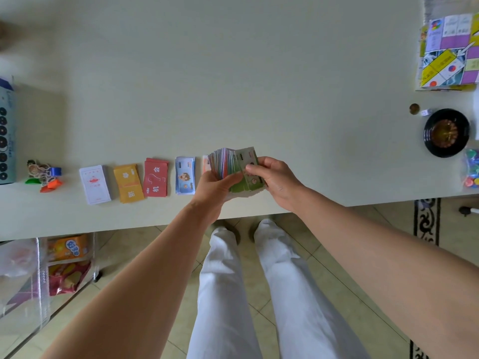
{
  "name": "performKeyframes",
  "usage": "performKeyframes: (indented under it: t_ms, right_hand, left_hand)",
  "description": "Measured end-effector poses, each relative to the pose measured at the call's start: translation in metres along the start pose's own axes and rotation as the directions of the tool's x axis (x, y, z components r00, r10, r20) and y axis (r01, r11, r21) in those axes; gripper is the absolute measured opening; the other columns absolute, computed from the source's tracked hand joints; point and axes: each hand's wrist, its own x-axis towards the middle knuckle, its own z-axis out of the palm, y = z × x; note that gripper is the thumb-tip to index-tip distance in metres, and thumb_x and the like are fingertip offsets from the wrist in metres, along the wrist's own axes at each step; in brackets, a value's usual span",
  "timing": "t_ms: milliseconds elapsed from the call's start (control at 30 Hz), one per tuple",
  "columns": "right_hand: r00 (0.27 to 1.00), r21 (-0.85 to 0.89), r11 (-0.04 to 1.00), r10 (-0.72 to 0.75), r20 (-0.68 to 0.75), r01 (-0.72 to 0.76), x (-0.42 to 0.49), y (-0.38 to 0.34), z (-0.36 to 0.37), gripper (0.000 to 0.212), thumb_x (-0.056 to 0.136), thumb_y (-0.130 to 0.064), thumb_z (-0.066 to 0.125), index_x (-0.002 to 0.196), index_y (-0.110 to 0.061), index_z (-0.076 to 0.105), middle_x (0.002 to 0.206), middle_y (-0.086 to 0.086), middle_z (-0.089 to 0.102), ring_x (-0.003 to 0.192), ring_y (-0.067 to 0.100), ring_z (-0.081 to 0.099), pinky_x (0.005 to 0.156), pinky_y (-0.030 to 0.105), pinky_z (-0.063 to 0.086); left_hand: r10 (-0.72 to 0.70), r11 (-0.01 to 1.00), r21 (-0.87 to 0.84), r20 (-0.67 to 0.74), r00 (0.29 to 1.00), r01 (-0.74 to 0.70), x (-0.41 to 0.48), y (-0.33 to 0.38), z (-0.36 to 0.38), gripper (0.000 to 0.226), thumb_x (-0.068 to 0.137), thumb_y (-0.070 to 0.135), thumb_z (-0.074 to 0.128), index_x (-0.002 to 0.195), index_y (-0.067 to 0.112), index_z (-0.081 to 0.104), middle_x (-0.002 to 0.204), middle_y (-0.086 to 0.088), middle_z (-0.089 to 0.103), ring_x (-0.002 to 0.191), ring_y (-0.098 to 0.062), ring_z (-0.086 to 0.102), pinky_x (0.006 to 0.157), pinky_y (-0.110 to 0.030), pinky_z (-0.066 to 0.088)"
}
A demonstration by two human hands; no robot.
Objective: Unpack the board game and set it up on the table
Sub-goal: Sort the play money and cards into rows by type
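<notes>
the left hand [215, 183] grips a thick fanned stack of multicoloured paper play notes [226, 163] above the near edge of the pale desk [233, 86], while the right hand [276, 181] pinches the green notes [246, 183] at its front. left of them lie a blue banknote pile [185, 175], a red card pile [156, 177] and an orange card pile [128, 183].

two hands [216, 183] [276, 181], one wad [230, 163], five stacks [95, 187] [128, 183] [156, 177] [185, 175] [205, 163]
</notes>
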Motion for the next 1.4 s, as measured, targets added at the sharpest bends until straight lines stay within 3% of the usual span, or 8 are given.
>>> performKeyframes:
  t_ms: [100,300,500,700,1000,1133,1300,1400]
  right_hand:
    - [1.0,0.027,1.0,0.005,-0.006,-0.005,-0.002,0.0,-0.007,0.012,0.091,-0.011,0.06,0.102,-0.008,0.063,0.095,0.01,0.069,0.089,0.02,0.066,0.081,0.037,0.054]
    - [1.0,0.088,0.996,0.009,0.007,-0.01,-0.005,0.002,-0.019,0.011,0.091,-0.013,0.058,0.101,-0.011,0.063,0.09,0.007,0.068,0.086,0.019,0.066,0.08,0.037,0.053]
    - [1.0,0.077,0.997,0.002,0.004,-0.003,-0.005,0.004,-0.032,0.008,0.092,-0.011,0.058,0.097,-0.012,0.064,0.092,0.008,0.07,0.091,0.022,0.067,0.086,0.04,0.053]
    - [1.0,0.112,0.994,-0.011,-0.014,0.012,-0.005,0.005,-0.041,0.011,0.092,-0.005,0.058,0.095,-0.013,0.065,0.09,0.006,0.07,0.086,0.019,0.067,0.081,0.036,0.054]
    - [1.0,0.152,0.988,0.012,-0.019,-0.009,-0.004,0.006,-0.05,0.013,0.092,-0.005,0.057,0.099,-0.013,0.065,0.097,0.007,0.07,0.094,0.023,0.067,0.087,0.042,0.054]
    - [0.999,0.19,0.982,0.017,-0.046,-0.008,-0.004,0.004,-0.051,0.014,0.093,-0.004,0.056,0.1,-0.014,0.064,0.096,0.006,0.069,0.09,0.02,0.067,0.081,0.037,0.055]
    - [0.99,0.245,0.962,0.093,0.105,-0.116,-0.006,0.004,-0.051,0.017,0.093,-0.004,0.053,0.105,-0.009,0.064,0.101,0.01,0.069,0.095,0.023,0.066,0.084,0.038,0.055]
    - [0.995,0.228,0.97,0.068,0.067,-0.082,-0.005,0.007,-0.051,0.018,0.095,-0.004,0.052,0.106,-0.013,0.063,0.103,0.009,0.068,0.098,0.024,0.065,0.085,0.039,0.054]
  left_hand:
    - [-0.033,0.998,-0.045,0.002,0.999,0.033,-0.001,0.0,0.009,0.007,0.09,0.001,0.058,0.091,0.008,0.06,0.082,-0.009,0.069,0.074,-0.018,0.068,0.07,-0.027,0.058]
    - [-0.011,0.999,0.048,-0.044,0.999,0.013,0.001,-0.002,0.023,0.013,0.085,-0.001,0.065,0.088,0.011,0.06,0.084,-0.008,0.068,0.073,-0.016,0.069,0.065,-0.024,0.057]
    - [-0.003,0.995,0.098,-0.092,0.996,0.012,0.005,-0.007,0.03,0.021,0.082,-0.002,0.068,0.098,0.009,0.061,0.095,-0.009,0.067,0.091,-0.023,0.066,0.082,-0.033,0.056]
    - [-0.026,0.995,0.089,-0.071,0.997,0.032,0.004,-0.004,0.038,0.021,0.081,-0.004,0.067,0.094,0.011,0.06,0.09,-0.003,0.065,0.084,-0.016,0.064,0.076,-0.029,0.055]
    - [-0.028,0.996,0.078,-0.075,0.997,0.034,0.006,-0.002,0.045,0.021,0.081,-0.003,0.068,0.088,0.015,0.059,0.093,-0.002,0.065,0.092,-0.021,0.063,0.086,-0.037,0.053]
    - [-0.009,0.999,-0.033,-0.058,0.998,0.007,0.005,-0.003,0.048,0.017,0.086,0.001,0.065,0.093,0.015,0.058,0.092,-0.002,0.067,0.087,-0.017,0.065,0.079,-0.031,0.055]
    - [0.015,0.999,0.036,-0.081,0.997,-0.012,0.008,-0.004,0.048,0.021,0.082,0.001,0.068,0.092,0.016,0.059,0.09,-0.001,0.066,0.084,-0.015,0.065,0.075,-0.029,0.055]
    - [0.015,0.999,0.039,-0.081,0.997,-0.012,0.01,-0.006,0.047,0.013,0.086,0.012,0.068,0.095,0.016,0.059,0.085,-0.002,0.064,0.077,-0.015,0.061,0.072,-0.029,0.053]
